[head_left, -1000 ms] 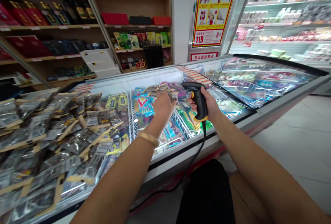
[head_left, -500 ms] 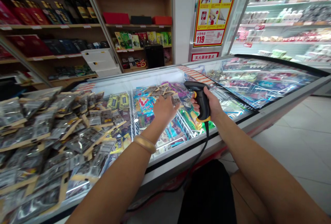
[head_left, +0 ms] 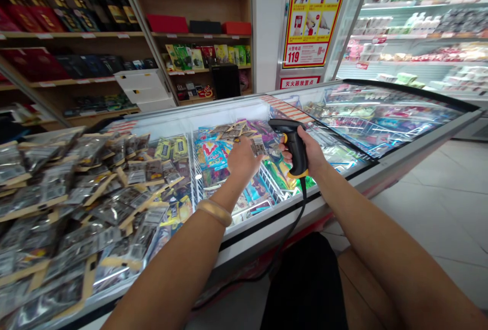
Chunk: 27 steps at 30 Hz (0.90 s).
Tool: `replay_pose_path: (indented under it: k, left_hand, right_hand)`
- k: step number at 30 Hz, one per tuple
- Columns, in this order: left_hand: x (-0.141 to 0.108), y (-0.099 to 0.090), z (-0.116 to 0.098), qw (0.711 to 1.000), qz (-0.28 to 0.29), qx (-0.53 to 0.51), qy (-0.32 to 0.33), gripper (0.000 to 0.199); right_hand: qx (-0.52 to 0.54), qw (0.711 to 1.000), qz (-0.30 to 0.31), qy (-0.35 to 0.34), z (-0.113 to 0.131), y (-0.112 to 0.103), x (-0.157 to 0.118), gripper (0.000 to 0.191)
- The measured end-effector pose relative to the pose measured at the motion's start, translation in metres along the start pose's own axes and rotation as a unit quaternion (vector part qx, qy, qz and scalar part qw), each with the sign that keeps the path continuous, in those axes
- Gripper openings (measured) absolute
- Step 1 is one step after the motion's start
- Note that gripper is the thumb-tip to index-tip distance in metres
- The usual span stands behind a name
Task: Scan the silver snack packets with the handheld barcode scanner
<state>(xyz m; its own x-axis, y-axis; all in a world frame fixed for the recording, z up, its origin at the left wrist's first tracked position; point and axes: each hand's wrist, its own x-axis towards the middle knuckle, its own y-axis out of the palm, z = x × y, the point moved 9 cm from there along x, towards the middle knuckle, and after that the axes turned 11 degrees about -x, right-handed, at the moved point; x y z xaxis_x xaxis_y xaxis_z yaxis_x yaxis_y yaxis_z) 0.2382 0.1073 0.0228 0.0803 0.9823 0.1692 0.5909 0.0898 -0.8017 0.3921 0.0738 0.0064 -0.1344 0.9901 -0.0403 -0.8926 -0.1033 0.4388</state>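
In my right hand (head_left: 310, 149) is a black barcode scanner (head_left: 296, 152) with yellow trim, its fingers wrapped round the grip. The scanner's head points left, and a black cable (head_left: 295, 223) hangs from its base. My left hand (head_left: 242, 157) is over the freezer's glass top, closed at the edge of a small clear-and-brown packet (head_left: 258, 146) in front of the scanner; its fingertips are partly hidden. Just beyond that hand lies a small pile of similar packets (head_left: 229, 129). A large heap of such packets (head_left: 114, 208) spreads over the glass at left.
Under the glass of the chest freezer (head_left: 263, 213) are wire baskets of colourful frozen packs. Behind it stand wooden shelves (head_left: 198, 37) with boxes and bottles, and white boxes (head_left: 143, 88). A lit display fridge (head_left: 412, 35) is at right, above the tiled floor (head_left: 438, 203).
The view has shifted slightly. My left hand has moved a little relative to the packets, while my right hand keeps hold of the barcode scanner in nearly the same place.
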Motion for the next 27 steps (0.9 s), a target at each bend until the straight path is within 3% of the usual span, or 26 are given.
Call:
replay_pose_path:
  k: [5, 11, 13, 17, 20, 22, 24, 27]
  left_hand:
    - [0.000, 0.001, 0.003, 0.998, 0.026, -0.058, -0.020, 0.070]
    - [0.002, 0.005, 0.003, 0.972, 0.008, -0.231, 0.037, 0.067]
    - [0.007, 0.005, 0.010, 0.951, -0.010, -0.308, 0.032, 0.055]
    - [0.017, 0.002, 0.031, 0.895, -0.060, -0.442, -0.006, 0.010]
    - [0.022, 0.003, 0.046, 0.816, -0.075, -0.570, -0.053, 0.009]
    - [0.023, 0.004, 0.051, 0.782, -0.081, -0.613, -0.073, 0.012]
    - [0.023, 0.004, 0.053, 0.779, -0.085, -0.616, -0.078, 0.013]
    - [0.023, 0.004, 0.051, 0.802, -0.079, -0.589, -0.067, 0.015]
  right_hand:
    - [-0.008, 1.000, -0.013, 0.010, -0.001, -0.001, -0.001, 0.045]
    - [-0.029, 1.000, 0.004, 0.001, -0.001, -0.001, 0.001, 0.047]
    - [-0.032, 0.999, 0.005, -0.004, 0.000, -0.002, 0.001, 0.047]
    - [-0.046, 0.999, 0.022, -0.002, 0.000, 0.000, -0.002, 0.045]
    - [-0.068, 0.996, 0.055, 0.029, -0.007, 0.007, -0.005, 0.045]
    - [-0.082, 0.993, 0.065, 0.052, -0.013, 0.010, -0.007, 0.045]
    - [-0.093, 0.991, 0.066, 0.070, -0.018, 0.011, -0.008, 0.045]
    - [-0.106, 0.989, 0.064, 0.081, -0.021, 0.011, -0.008, 0.045]
